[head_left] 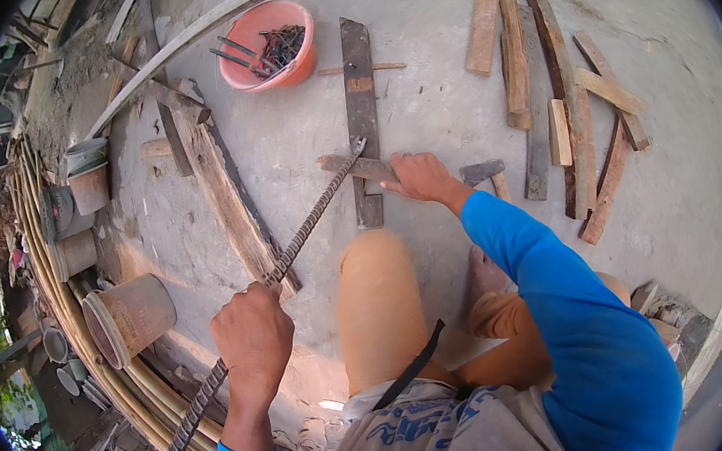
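Left hand [253,332] grips a ribbed metal bar [316,217], right hand [423,177] holds a short wood piece [375,169], pink bucket [301,69] far, timber pieces [516,73] right.

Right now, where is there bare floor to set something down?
Bare floor shows beyond the right hand, between dark board and upper-right planks, and right of those planks. It's crowded around that hand: wood piece, steel bar, hammer.

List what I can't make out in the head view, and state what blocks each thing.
All in the head view:
Ribbed steel bar: lower end cut off by the bottom edge; tip too small to tell if it grips anything.
Short wooden piece: right end hidden by the right hand.
Left hand: fingertips hidden behind its own back.
Hammer: handle partly hidden by the blue sleeve.
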Available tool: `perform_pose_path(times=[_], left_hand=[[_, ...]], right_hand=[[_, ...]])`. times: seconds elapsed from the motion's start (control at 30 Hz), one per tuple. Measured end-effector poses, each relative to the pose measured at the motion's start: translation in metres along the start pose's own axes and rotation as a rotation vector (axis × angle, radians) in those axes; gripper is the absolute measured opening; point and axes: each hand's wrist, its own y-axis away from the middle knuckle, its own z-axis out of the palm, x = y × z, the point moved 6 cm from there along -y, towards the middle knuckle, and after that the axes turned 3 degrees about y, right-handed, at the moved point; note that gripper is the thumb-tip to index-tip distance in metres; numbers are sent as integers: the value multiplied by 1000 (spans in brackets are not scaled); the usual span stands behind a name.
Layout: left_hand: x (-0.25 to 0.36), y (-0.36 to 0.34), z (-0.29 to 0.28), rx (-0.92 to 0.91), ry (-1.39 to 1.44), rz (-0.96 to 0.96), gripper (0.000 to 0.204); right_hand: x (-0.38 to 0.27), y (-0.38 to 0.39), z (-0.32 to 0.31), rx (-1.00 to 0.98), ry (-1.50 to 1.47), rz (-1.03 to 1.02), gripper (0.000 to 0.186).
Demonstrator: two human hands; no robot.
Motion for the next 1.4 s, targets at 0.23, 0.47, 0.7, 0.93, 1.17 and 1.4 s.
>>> perform_pose_path(times=[0.23, 0.47, 0.7, 0.93, 1.17, 1.4], left_hand=[[-35, 13, 27, -50, 236, -274, 35], [-9, 10, 17, -111, 283, -355, 36], [18, 2, 9, -104, 179, -236, 34], [4, -6, 13, -141, 244, -144, 34], [-16, -33, -6, -278, 349, -195, 38], [13, -57, -55, -282, 196, -54, 41]], right_hand=[[-6, -17, -9, 41, 13, -56, 56], [5, -19, 1, 11, -38, -21, 57], [14, 21, 12, -6, -85, 156, 58], [16, 16, 12, 98, -109, 124, 59], [19, 15, 11, 42, -196, 108, 57], [26, 12, 0, 87, -191, 90, 58]])
